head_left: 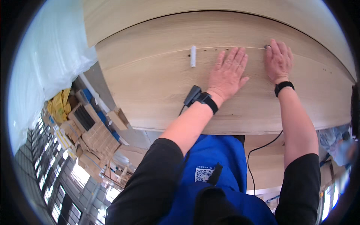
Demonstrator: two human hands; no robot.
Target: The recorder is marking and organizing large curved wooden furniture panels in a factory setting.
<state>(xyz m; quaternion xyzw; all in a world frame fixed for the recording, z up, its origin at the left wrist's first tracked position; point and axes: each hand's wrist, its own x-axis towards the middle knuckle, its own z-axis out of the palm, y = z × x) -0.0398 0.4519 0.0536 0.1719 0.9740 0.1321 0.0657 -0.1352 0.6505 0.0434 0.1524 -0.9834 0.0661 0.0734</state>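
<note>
A pale wooden panel (157, 86) spreads out in front of me, with a thin line running along its grain. My left hand (228, 73) lies flat on the panel with its fingers stretched out. Further right, my right hand (278, 62) is closed, fingers together, against the wood near the line. A small dark, rounded thing (267, 47) shows at its fingertips; its kind is mostly hidden. Left of my left hand, a short white stick-like piece (193, 56) rests on the panel, near several small dark spots or holes along the line.
Another pale board (180, 8) adjoins the panel's far edge. Clear plastic wrapping (52, 56) hangs at the left. Below it are stacked cardboard (99, 138) and a yellow bag (59, 107). A black cable (258, 148) hangs by the panel's near edge. Black straps circle both wrists.
</note>
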